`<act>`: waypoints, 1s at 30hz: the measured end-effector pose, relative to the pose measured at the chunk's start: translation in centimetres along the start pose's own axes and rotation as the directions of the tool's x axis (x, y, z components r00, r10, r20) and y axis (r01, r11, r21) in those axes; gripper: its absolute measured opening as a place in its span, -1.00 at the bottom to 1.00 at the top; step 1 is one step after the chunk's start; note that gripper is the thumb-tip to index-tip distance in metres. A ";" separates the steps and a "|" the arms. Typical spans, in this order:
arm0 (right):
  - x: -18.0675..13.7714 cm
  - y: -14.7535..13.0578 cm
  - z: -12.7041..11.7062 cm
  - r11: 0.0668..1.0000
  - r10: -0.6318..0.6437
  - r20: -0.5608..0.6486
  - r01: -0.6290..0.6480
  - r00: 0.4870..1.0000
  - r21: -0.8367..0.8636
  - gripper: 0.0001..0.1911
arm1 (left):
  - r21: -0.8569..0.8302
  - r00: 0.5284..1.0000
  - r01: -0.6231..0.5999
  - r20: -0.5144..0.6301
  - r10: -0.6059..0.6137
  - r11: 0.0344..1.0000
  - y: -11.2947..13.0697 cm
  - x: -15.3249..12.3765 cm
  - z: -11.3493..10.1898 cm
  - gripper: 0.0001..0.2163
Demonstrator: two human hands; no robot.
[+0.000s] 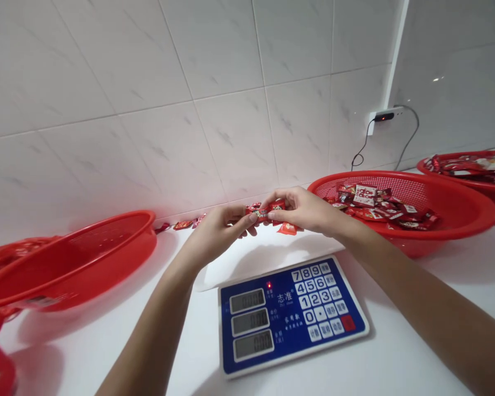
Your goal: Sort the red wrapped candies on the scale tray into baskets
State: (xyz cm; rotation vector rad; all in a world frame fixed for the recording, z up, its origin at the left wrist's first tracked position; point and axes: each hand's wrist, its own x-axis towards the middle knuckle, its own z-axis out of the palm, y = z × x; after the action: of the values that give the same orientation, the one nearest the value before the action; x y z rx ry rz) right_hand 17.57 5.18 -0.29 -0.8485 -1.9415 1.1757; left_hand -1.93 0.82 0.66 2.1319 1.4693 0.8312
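Above the white pan of a digital scale, my two hands meet over small red wrapped candies. My left hand pinches the left end of a red candy packet between thumb and fingers. My right hand is closed on the packets' right side, with another red candy packet hanging below its fingers. How many packets are held is partly hidden by the fingers. The scale's blue panel faces me, with three small displays at left and a keypad at right.
At right stands a red basket with wrapped candies inside; another filled red basket is behind it. A large red basket stands at left, beside other red containers. Several candy packets lie by the tiled wall. A cable hangs from a socket.
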 end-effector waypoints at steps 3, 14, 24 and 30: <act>-0.2 -0.1 -0.2 1.000 0.024 0.008 -0.025 1.000 0.009 -0.82 | 0.093 0.998 -0.002 -0.055 0.007 0.996 0.5 -0.3 0.1 -0.64; 0.2 1.2 0.1 0.994 -0.109 -0.047 0.107 0.993 -0.031 -0.92 | -0.058 0.999 0.048 0.021 -0.047 0.997 0.4 -0.2 0.3 -0.57; 0.1 1.1 -0.4 0.988 -0.151 0.009 0.152 0.988 -0.028 -0.79 | -0.252 0.984 0.162 0.109 -0.138 0.954 -0.8 0.0 -0.2 -0.61; 0.0 1.0 -0.7 0.999 -0.010 0.072 0.007 0.997 0.045 -0.54 | -0.310 0.995 0.104 0.047 -0.094 0.945 -0.3 0.1 0.0 -0.65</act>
State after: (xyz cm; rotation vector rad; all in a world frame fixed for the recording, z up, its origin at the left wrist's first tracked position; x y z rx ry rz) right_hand 18.38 5.84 -0.97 -0.7828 -1.9672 1.2563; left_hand -2.13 1.01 0.46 1.8148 1.3173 0.9210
